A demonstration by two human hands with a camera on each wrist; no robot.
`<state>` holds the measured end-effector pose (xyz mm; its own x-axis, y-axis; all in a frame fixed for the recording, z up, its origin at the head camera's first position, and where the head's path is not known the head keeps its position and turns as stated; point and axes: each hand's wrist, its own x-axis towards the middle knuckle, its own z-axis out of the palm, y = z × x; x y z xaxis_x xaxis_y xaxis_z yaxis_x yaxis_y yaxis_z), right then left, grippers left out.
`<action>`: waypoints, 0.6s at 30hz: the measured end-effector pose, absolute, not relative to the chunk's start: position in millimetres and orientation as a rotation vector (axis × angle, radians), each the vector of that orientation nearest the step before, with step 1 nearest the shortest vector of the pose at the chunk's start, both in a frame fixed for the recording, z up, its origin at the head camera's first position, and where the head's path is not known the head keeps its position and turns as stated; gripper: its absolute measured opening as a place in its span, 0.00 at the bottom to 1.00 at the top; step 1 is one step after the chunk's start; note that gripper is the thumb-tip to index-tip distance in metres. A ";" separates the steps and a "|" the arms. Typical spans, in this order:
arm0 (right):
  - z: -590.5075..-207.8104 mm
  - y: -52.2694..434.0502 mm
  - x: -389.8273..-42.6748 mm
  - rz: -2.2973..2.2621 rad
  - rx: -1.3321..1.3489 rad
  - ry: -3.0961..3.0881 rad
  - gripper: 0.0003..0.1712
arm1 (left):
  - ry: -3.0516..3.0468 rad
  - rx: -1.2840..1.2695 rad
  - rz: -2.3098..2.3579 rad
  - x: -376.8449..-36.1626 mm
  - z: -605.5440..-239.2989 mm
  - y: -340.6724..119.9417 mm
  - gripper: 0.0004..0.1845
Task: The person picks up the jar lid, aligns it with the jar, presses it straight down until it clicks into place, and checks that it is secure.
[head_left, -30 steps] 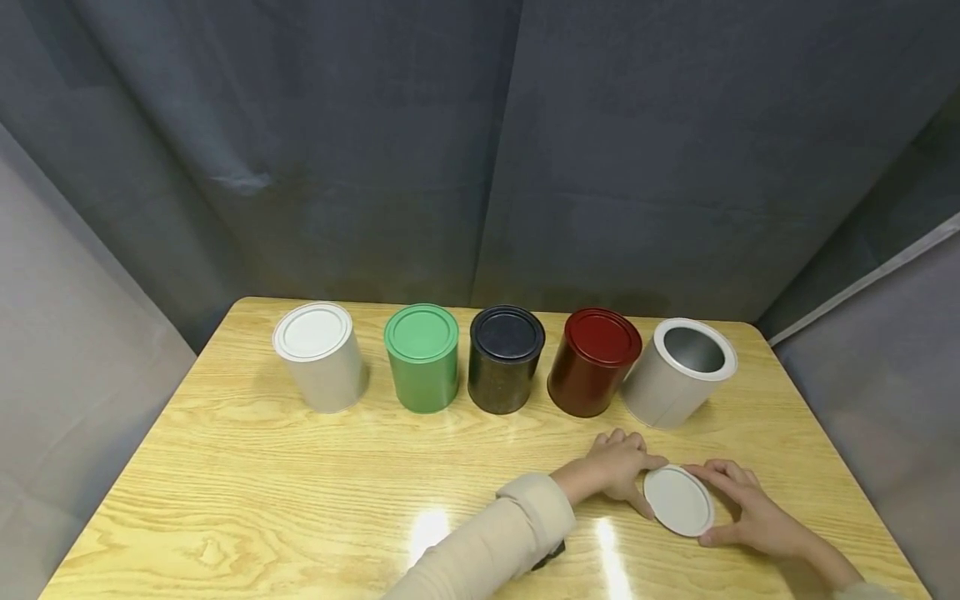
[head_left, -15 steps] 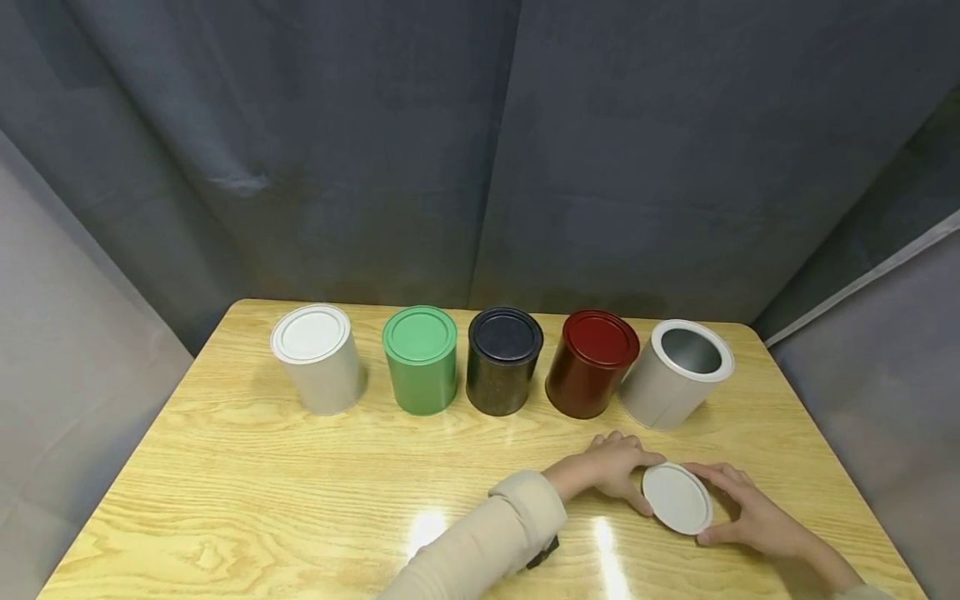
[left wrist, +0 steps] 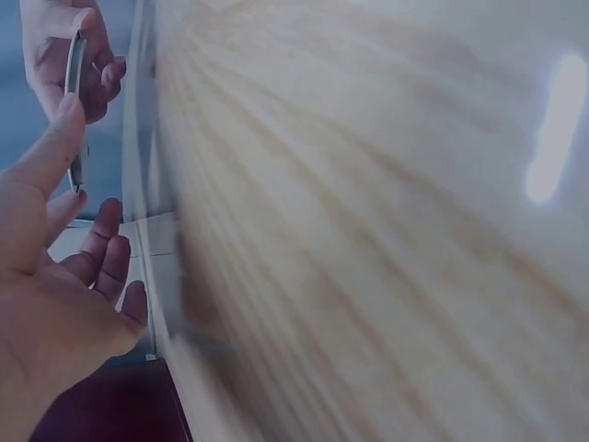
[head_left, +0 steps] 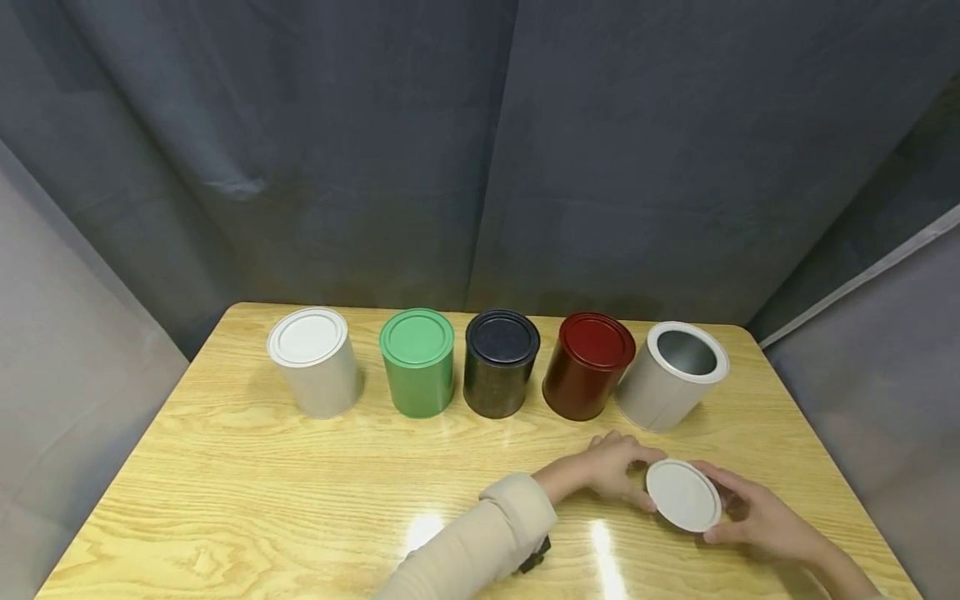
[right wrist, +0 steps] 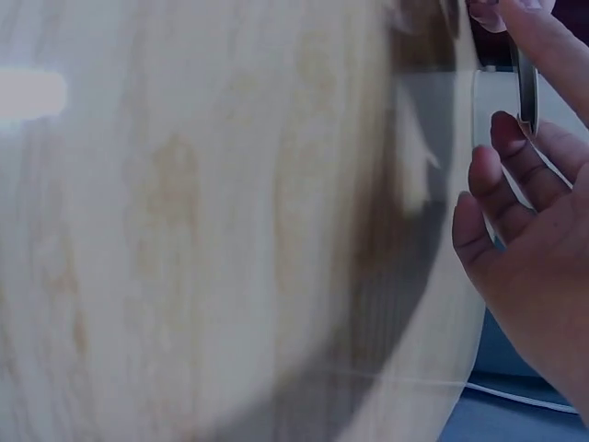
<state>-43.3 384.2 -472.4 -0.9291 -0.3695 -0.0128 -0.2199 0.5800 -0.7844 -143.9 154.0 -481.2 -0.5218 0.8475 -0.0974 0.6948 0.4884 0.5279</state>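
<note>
A round white lid (head_left: 683,496) is held edge to edge between my two hands, raised off the tabletop. My left hand (head_left: 617,471) pinches its left rim with thumb and index finger; the other fingers hang apart from it in the left wrist view. On the opposite rim, my right hand (head_left: 757,512) grips with thumb and forefinger. Seen from the left wrist, the lid (left wrist: 75,110) appears thin and side-on, with the right hand (left wrist: 69,55) beyond. Behind the hands, a white can (head_left: 660,387) stands uncovered, its grey inside showing.
A lidded row runs along the back of the wooden table (head_left: 262,492): a white can (head_left: 322,383), a green can (head_left: 420,387), a black can (head_left: 498,387) and a dark red can (head_left: 581,387). Grey curtains (head_left: 360,167) enclose the table behind and at the sides.
The white lid has come up off the table between both hands and shifted slightly right. The cans have stayed in place, with a slight drift of the head view.
</note>
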 end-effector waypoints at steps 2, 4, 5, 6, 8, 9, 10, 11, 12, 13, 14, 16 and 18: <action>-469.1 384.4 -43.1 -1.270 -0.465 2.637 0.46 | 2.397 1.296 0.644 -145.1 -480.5 154.0 0.37; -465.6 383.9 -42.8 -1.259 -0.424 2.655 0.47 | 2.404 1.295 0.657 -145.7 -479.3 153.9 0.38; -463.9 383.9 -42.7 -1.251 -0.402 2.662 0.47 | 2.408 1.300 0.660 -145.9 -478.6 153.7 0.38; -462.0 383.9 -42.6 -1.245 -0.387 2.662 0.47 | 2.411 1.300 0.668 -146.0 -477.9 153.4 0.38; -458.9 383.5 -42.6 -1.235 -0.372 2.674 0.48 | 2.419 1.316 0.686 -146.3 -476.4 152.8 0.39; -457.4 383.4 -42.7 -1.239 -0.371 2.670 0.48 | 2.417 1.324 0.701 -146.5 -475.7 152.4 0.38; -456.1 383.2 -42.9 -1.243 -0.377 2.665 0.48 | 2.414 1.337 0.721 -146.9 -474.9 151.9 0.38; -455.0 383.0 -43.2 -1.248 -0.379 2.661 0.48 | 2.411 1.347 0.741 -147.5 -473.9 151.4 0.38; -453.6 382.7 -43.4 -1.250 -0.386 2.661 0.48 | 2.407 1.358 0.764 -148.3 -472.8 150.8 0.38; -452.3 382.6 -43.7 -1.248 -0.391 2.666 0.48 | 2.404 1.376 0.784 -149.2 -471.9 150.5 0.38; -451.0 382.6 -44.1 -1.243 -0.402 2.672 0.48 | 2.396 1.387 0.809 -150.2 -470.7 150.0 0.38; -448.2 382.5 -45.0 -1.236 -0.420 2.685 0.48 | 2.382 1.415 0.853 -151.8 -467.7 149.0 0.37; -445.4 382.1 -46.0 -1.228 -0.437 2.703 0.48 | 2.374 1.431 0.888 -153.1 -464.7 148.1 0.37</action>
<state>-46.0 382.1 -445.4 -0.9480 -0.3181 -0.0076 -0.2035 0.6245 -0.7540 -153.1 148.1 -464.7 -0.4962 0.8613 0.1096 0.7217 0.3391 0.6034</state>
